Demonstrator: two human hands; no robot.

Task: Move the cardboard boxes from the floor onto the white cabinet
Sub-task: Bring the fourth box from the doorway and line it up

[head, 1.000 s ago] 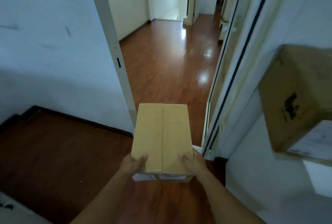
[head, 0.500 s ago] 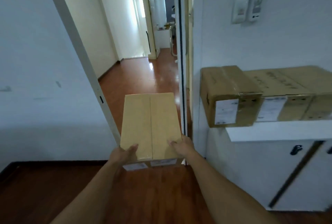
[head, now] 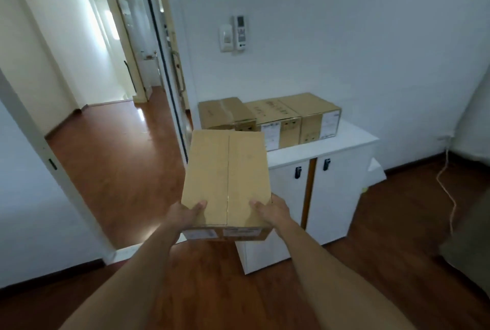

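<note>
I have the carried box (head: 227,178) clamped between left hand (head: 185,214) and right hand (head: 271,212); next, set it on white cabinet (head: 352,141), one o'clock.

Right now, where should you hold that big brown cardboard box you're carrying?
Keep holding the brown cardboard box at its two near corners, coming from either side: left hand and right hand, thumbs on top. It is long and level, so a hand at each side probably keeps it from tipping.
</note>
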